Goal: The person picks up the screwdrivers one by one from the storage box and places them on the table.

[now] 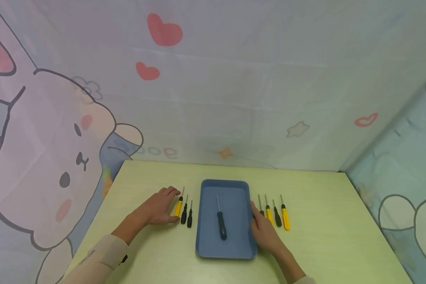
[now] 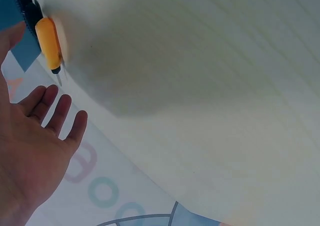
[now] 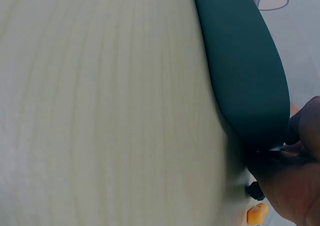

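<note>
A blue tray [image 1: 234, 244] lies on the table with one black-handled screwdriver [image 1: 221, 225] in it, its shaft pointing away. My right hand [image 1: 264, 232] grips the tray's right rim; the right wrist view shows its thumb and fingers at the tray wall [image 3: 245, 70]. My left hand [image 1: 161, 207] is spread beside a yellow-handled screwdriver [image 1: 178, 207], left of the tray. In the left wrist view the left hand's fingers [image 2: 60, 113] are apart with nothing between them. Two black-handled screwdrivers [image 1: 184, 215] lie between the yellow one and the tray.
Right of the tray, several screwdrivers stand in a row, among them a yellow-handled one [image 1: 285, 219] and a black-handled one [image 1: 277, 217]. The nearest of them is partly hidden by my right hand. Behind the pale green table [image 1: 326, 236] hangs a printed cloth [image 1: 234, 98].
</note>
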Motion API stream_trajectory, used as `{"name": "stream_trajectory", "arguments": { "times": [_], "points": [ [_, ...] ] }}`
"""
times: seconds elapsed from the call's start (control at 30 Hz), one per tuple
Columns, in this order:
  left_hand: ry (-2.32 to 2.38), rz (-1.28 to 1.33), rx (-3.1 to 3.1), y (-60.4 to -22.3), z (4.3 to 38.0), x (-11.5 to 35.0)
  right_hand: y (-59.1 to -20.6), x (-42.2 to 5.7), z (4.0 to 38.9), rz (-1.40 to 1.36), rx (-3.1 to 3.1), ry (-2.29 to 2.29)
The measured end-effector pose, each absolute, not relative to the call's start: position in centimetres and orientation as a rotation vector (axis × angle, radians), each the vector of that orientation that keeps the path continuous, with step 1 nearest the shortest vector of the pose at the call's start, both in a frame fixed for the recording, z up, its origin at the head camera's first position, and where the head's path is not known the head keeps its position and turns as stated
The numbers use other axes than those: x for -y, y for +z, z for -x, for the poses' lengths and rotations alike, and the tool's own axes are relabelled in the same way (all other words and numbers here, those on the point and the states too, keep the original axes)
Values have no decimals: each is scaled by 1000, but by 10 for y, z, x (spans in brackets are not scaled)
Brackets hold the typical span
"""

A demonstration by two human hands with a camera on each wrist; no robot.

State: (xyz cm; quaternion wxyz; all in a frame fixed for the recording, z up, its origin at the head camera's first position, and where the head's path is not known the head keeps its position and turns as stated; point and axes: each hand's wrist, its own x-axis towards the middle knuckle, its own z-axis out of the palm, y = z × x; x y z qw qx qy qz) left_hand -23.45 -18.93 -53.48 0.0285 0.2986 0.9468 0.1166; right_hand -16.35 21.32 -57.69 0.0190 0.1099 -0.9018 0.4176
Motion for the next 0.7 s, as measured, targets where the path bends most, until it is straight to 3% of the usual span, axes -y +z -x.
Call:
{"name": "stream_trajectory", "arguments": {
  "times": [0.7],
  "points": [
    [502, -946, -3031, -510, 229, 178, -577, -212, 163, -353, 2789, 1305]
  ]
}}
